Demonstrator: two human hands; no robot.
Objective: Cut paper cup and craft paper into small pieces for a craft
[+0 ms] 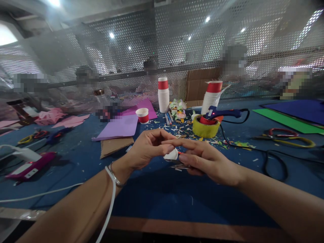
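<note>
Between the fingertips of your left hand (149, 148) and right hand (212, 162), a small white piece (171, 155) sits just under your left thumb, with your right fingers close on its right side. Its left and upper edges meet the left fingertips in the view, so that hand looks nearer. What shows of it is pale, smooth and rounded along the lower edge, seemingly wider from side to side than towards you, though the fingers cover too much to be sure of its long axis.

Your left thumb and forefinger are drawn together above it, but whether they pinch it you cannot tell from here. Your right fingers are curled, with a thin metallic sliver (180, 166) and a bit of red showing beside them; what that hand grasps, if anything, is unclear.

Beyond lie paper scraps, scattered over the matte blue tabletop (162, 195). Past your left hand are smooth purple paper (117, 126), ribbed brown cardboard (115, 146) and a round, red-banded paper cup (142, 115). Past your right hand, a blue glue gun (224, 113) rests on a thick ring of glossy yellow tape (205, 131), near a tapering stack of white cups (209, 100).
</note>
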